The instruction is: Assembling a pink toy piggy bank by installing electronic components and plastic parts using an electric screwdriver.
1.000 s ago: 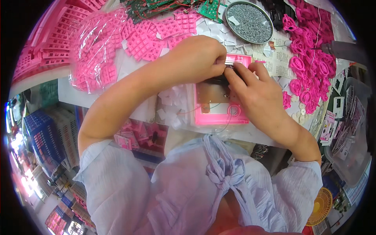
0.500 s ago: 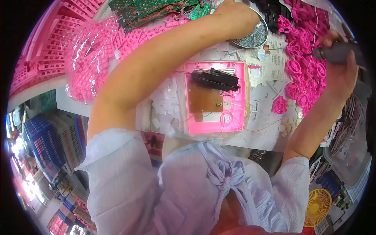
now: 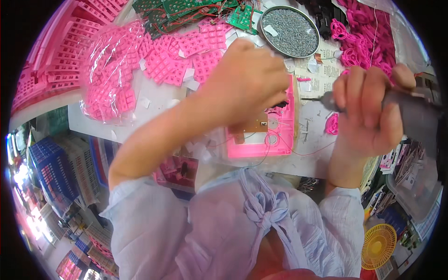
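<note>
Over the pink casing [image 3: 282, 148] on the tabletop [image 3: 93, 119], I see the left hand [image 3: 254, 77] blurred, fingertips bunched; I can't tell whether they hold anything. It covers the casing's far left portion and most of a black part [image 3: 281, 104], leaving only one dark end showing. Well apart from it, the right hand [image 3: 371, 107] is wrapped around a dark power screwdriver [image 3: 413, 114], whose rear blurs into my view's rim. Its bit points left, the tip just beside the casing, the long axis roughly crosswise. The casing's own long axis I can't judge.
</note>
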Action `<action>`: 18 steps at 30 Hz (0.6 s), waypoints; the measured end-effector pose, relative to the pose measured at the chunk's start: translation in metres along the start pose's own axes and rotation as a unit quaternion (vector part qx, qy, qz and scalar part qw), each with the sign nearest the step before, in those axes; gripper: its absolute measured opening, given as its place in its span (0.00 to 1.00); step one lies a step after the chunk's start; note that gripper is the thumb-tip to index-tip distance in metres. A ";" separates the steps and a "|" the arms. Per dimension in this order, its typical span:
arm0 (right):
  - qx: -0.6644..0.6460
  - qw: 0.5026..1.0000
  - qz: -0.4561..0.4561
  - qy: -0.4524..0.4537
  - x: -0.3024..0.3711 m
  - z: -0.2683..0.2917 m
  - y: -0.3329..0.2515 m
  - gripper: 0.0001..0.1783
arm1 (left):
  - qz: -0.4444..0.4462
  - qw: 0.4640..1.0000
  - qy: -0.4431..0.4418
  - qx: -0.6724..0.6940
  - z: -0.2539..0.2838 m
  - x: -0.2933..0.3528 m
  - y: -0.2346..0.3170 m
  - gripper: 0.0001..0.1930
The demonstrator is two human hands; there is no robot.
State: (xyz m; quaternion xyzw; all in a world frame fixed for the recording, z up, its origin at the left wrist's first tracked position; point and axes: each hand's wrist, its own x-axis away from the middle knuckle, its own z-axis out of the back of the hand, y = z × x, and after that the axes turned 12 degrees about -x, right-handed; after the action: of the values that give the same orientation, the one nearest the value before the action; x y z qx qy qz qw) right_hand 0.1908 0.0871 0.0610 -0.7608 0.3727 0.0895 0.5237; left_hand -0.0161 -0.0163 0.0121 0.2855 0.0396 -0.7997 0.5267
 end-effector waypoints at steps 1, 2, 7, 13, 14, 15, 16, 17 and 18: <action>0.001 1.000 0.000 -0.022 -0.002 -0.008 0.005 0.28 | -0.004 1.000 0.017 -0.014 0.001 0.012 0.006 0.11; -0.006 0.999 0.003 -0.044 -0.004 -0.012 0.010 0.28 | 0.005 1.000 0.027 0.001 0.002 0.021 0.010 0.11; -0.001 0.995 -0.018 -0.100 -0.014 -0.022 0.013 0.26 | 0.078 0.990 0.057 0.103 -0.002 0.040 0.019 0.09; -0.008 0.996 -0.030 -0.084 -0.013 -0.036 0.014 0.23 | 0.075 0.991 0.072 0.088 -0.002 0.044 0.020 0.10; -0.007 0.997 -0.030 -0.077 -0.013 -0.038 0.015 0.23 | 0.074 0.990 0.079 0.085 -0.002 0.043 0.021 0.10; -0.003 0.997 -0.029 -0.066 -0.010 -0.040 0.016 0.22 | 0.073 0.990 0.086 0.082 -0.002 0.042 0.022 0.10; 0.000 0.998 -0.029 -0.054 -0.008 -0.042 0.017 0.21 | 0.072 0.990 0.092 0.080 -0.003 0.041 0.022 0.11; 0.003 0.999 -0.028 -0.041 -0.006 -0.044 0.017 0.21 | 0.068 0.991 0.087 0.076 -0.004 0.041 0.022 0.11; 0.002 0.999 -0.029 -0.032 -0.004 -0.046 0.021 0.20 | 0.067 0.992 0.082 0.069 -0.005 0.043 0.021 0.12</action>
State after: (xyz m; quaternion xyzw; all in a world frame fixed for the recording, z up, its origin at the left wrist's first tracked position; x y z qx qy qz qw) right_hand 0.1624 0.0455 0.0682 -0.7673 0.3335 0.0978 0.5390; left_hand -0.0081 -0.0593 -0.0082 0.3874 0.0082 -0.7374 0.5534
